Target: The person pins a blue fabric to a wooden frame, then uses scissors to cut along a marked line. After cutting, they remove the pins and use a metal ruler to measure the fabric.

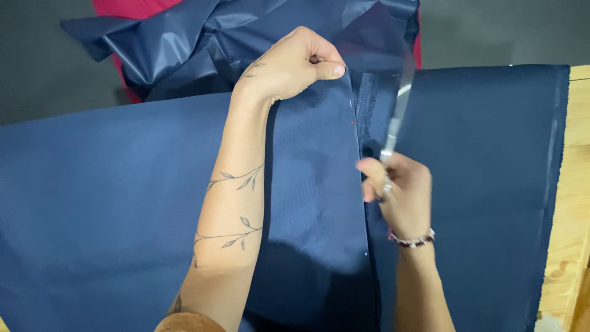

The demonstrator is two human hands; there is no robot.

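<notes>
A broad sheet of dark navy fabric point(110, 203) lay spread flat over the wooden tabletop point(571, 203), covering nearly all of it and leaving only a pale strip of wood bare along the right side. The cloth looked matte and closely woven, smooth apart from a few soft ripples. A straight cut ran up its middle, and the edge to the left of the cut was raised, showing small pale dots along its border.

The left hand point(289, 67) gripped that raised edge near its far end, fingers curled shut with the thumb pressed against the cloth. The right hand point(399, 190) was closed around the handles of a pair of scissors point(396, 117), whose long shiny blades pointed away from the person along the line of the cut. A beaded bracelet point(412, 238) circled the right wrist.

Beyond the sheet, a crumpled heap of glossier navy material point(203, 43) lay over something red point(123, 9).
</notes>
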